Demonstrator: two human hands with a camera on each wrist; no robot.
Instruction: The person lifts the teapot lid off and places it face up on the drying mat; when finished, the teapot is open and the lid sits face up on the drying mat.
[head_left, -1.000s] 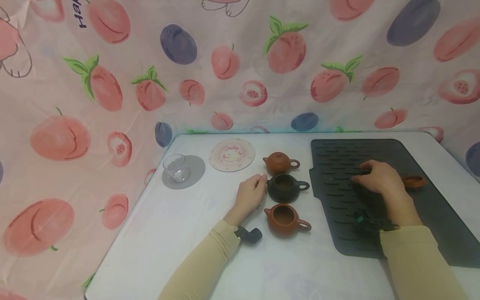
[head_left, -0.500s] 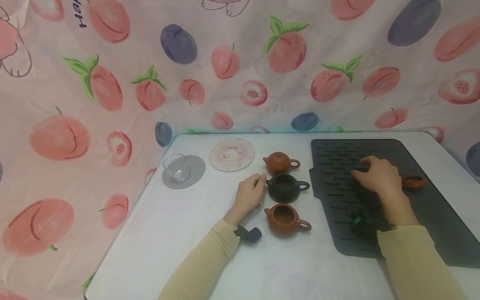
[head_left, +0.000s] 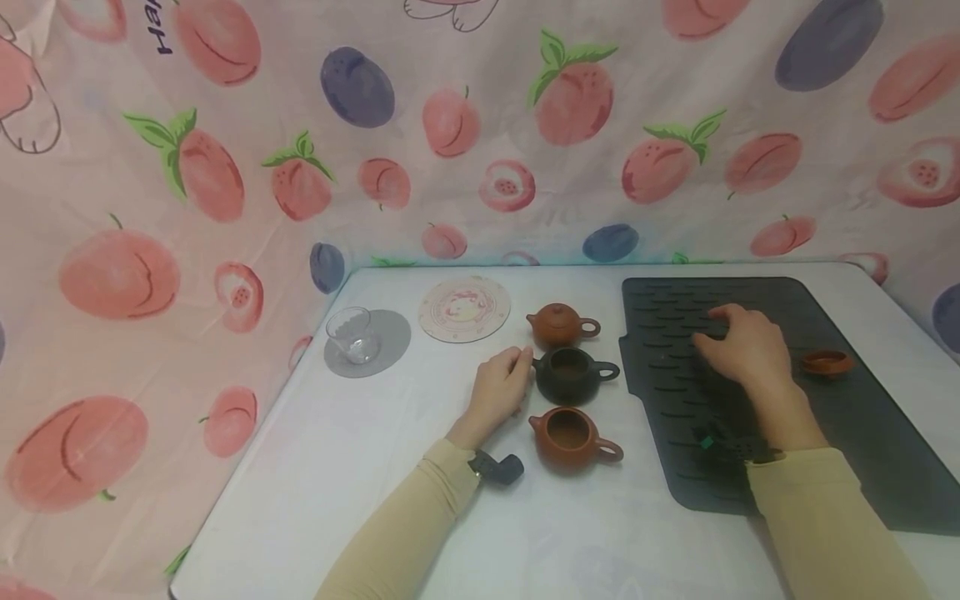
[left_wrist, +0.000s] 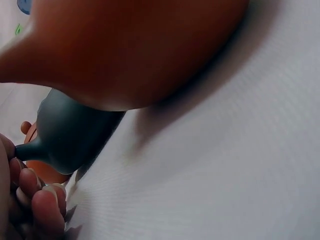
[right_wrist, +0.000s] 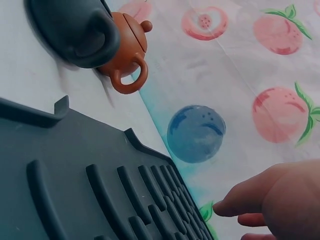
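Observation:
My left hand (head_left: 498, 385) pinches the spout tip of a black lidless teapot (head_left: 551, 385), its other fingers curled below. In the left wrist view the thumb and fingertips meet at that spout (left_wrist: 31, 151). Nearest to me stands an orange-brown lidless teapot (head_left: 557, 457), its body filling the top of that view. Behind the black one is a brown teapot (head_left: 557, 329) with its lid on. My right hand (head_left: 750, 346) hovers over a dark ridged mat (head_left: 660, 312), thumb and fingers spread apart and nothing between them. To its right lies a small orange-brown lid-like piece (head_left: 827, 363).
A clear glass cup (head_left: 354, 337) stands on a grey round coaster (head_left: 393, 333) at the back left. Beside it lies a pink patterned disc (head_left: 465, 310). A fruit-print cloth (head_left: 450, 208) hangs behind the white table (head_left: 360, 450).
My right hand has moved left and slightly back over the mat, its thumb and fingers spreading, which uncovers more of the lid-like piece. The left hand stays at the black teapot's spout.

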